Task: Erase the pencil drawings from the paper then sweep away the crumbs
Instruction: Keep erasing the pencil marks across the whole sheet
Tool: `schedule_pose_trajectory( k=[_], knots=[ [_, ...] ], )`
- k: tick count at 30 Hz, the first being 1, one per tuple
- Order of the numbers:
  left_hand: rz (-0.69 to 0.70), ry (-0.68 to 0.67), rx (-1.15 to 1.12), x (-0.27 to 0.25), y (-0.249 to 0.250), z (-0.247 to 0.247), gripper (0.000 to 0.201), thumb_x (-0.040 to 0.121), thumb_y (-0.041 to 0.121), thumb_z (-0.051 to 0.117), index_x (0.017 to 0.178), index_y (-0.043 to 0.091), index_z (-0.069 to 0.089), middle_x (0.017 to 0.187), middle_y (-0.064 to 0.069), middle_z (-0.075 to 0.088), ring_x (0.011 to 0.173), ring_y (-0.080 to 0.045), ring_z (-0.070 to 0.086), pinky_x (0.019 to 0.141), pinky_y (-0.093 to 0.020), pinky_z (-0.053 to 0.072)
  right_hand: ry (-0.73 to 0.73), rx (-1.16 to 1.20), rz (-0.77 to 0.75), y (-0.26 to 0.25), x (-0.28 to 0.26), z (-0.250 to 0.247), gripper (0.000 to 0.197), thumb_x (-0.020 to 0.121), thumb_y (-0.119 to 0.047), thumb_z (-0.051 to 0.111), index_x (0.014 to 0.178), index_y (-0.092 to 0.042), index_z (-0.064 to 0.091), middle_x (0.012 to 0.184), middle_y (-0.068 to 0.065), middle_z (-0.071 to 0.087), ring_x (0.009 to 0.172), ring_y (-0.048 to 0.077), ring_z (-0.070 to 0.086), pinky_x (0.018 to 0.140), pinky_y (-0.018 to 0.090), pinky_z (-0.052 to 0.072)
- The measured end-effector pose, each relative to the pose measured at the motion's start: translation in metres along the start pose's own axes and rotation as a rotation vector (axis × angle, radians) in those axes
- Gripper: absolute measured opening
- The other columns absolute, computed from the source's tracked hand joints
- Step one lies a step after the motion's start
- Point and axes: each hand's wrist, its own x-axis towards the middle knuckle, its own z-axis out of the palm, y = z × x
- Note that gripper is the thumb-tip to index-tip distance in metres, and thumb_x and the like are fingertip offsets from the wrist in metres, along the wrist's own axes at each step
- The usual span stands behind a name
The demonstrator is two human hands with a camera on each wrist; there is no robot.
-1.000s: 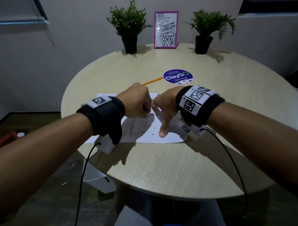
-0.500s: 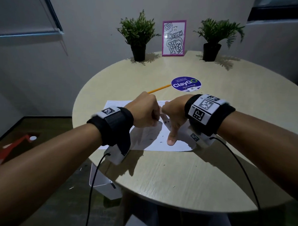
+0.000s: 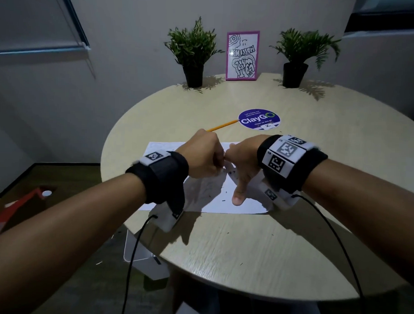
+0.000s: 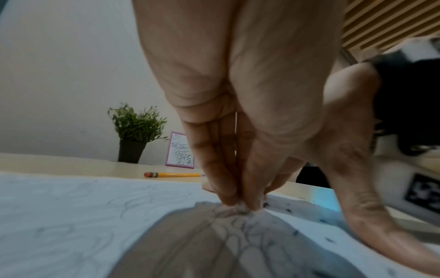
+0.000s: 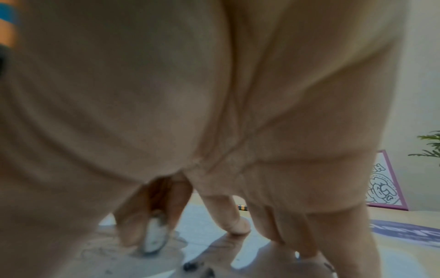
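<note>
A white paper with faint pencil drawings lies on the round table. My left hand pinches a small white eraser between thumb and fingers and presses its tip onto the sheet. My right hand rests just to the right of it. Its thumb and spread fingers hold the paper down. Dark crumbs lie scattered on the sheet near the thumb.
A yellow pencil lies beyond the paper, next to a round purple sticker. Two potted plants and a pink-framed picture stand at the table's far edge. A white box sits on the floor under the near left edge.
Both hands keep their places on the paper, the left still gripping the eraser beside the right. Only the head view has shifted, so the table sits further right in the picture.
</note>
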Motion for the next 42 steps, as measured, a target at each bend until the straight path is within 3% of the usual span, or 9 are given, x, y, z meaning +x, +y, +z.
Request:
schedule_pose_trajectory(
  k=[2,7,9,14,22,27,32,39,42],
  knots=[
    [0.049,-0.028,0.012,-0.009,0.003,0.003,0.007,0.075,0.012,0.077,0.079,0.017,0.079,0.071,0.008,0.071,0.064,-0.005,0.059,0.065,-0.012,0.046,0.0,0.009,0.009,0.001,0.002,0.002,0.102,0.055,-0.072,0.083,0.137,-0.021,0.048,0.132,0.003,0.059,0.12,0.029,0.056,0.102,0.043,0.046],
    [0.113,-0.145,-0.069,-0.029,0.009,0.002,0.004,0.077,0.017,0.079,0.079,0.021,0.079,0.069,0.016,0.069,0.063,0.007,0.059,0.061,-0.008,0.045,-0.003,0.03,0.034,0.003,0.005,0.004,0.115,0.05,-0.072,0.085,0.143,-0.023,0.039,0.146,0.003,0.05,0.126,0.03,0.053,0.103,0.047,0.046],
    [0.086,-0.087,-0.071,-0.019,0.007,0.002,0.009,0.076,0.013,0.078,0.082,0.019,0.08,0.075,0.01,0.074,0.065,0.002,0.061,0.062,-0.005,0.042,-0.004,0.014,0.034,0.002,0.005,0.004,0.113,0.05,-0.075,0.083,0.142,-0.023,0.042,0.143,0.003,0.052,0.122,0.029,0.056,0.101,0.046,0.047],
    [-0.022,-0.001,-0.067,0.003,0.0,0.0,0.012,0.075,0.011,0.081,0.085,0.016,0.081,0.077,0.001,0.076,0.077,-0.012,0.068,0.076,-0.024,0.053,-0.023,0.013,0.045,0.002,0.008,0.003,0.117,0.047,-0.08,0.08,0.142,-0.02,0.047,0.147,0.005,0.052,0.125,0.029,0.057,0.101,0.042,0.047],
    [0.118,-0.151,-0.082,-0.023,0.011,0.0,0.007,0.075,0.015,0.082,0.08,0.02,0.08,0.072,0.009,0.074,0.066,0.001,0.063,0.063,-0.006,0.044,-0.008,0.009,0.068,0.0,0.007,0.003,0.119,0.038,-0.08,0.082,0.134,-0.019,0.048,0.127,0.001,0.06,0.113,0.027,0.061,0.095,0.046,0.052],
    [-0.045,0.03,-0.06,0.007,-0.005,-0.007,0.008,0.075,0.013,0.083,0.082,0.014,0.08,0.074,0.001,0.074,0.074,-0.011,0.067,0.071,-0.026,0.056,0.002,-0.046,0.067,-0.001,0.002,0.003,0.1,0.043,-0.084,0.078,0.118,-0.021,0.058,0.116,-0.001,0.063,0.099,0.023,0.064,0.09,0.043,0.054],
    [0.021,-0.032,0.021,0.002,-0.004,0.0,0.006,0.076,0.015,0.08,0.082,0.016,0.08,0.072,0.005,0.072,0.069,-0.005,0.057,0.071,-0.024,0.052,0.008,-0.075,0.063,-0.002,0.003,0.003,0.093,0.049,-0.081,0.079,0.116,-0.021,0.058,0.112,-0.002,0.062,0.098,0.022,0.063,0.09,0.043,0.054],
    [0.13,-0.152,-0.005,-0.024,0.008,0.0,0.008,0.075,0.013,0.079,0.08,0.018,0.079,0.071,0.009,0.073,0.066,-0.003,0.064,0.067,-0.018,0.052,-0.006,-0.01,0.064,-0.001,0.005,0.003,0.097,0.046,-0.078,0.083,0.12,-0.02,0.058,0.115,0.0,0.063,0.104,0.023,0.062,0.092,0.042,0.052],
    [0.069,-0.046,-0.001,-0.006,0.0,-0.003,0.008,0.075,0.013,0.08,0.083,0.016,0.08,0.074,0.004,0.074,0.069,-0.007,0.063,0.071,-0.023,0.054,0.003,-0.034,0.058,-0.002,0.005,0.001,0.101,0.037,-0.086,0.077,0.115,-0.022,0.063,0.113,0.0,0.066,0.097,0.024,0.065,0.088,0.043,0.054]
  ],
)
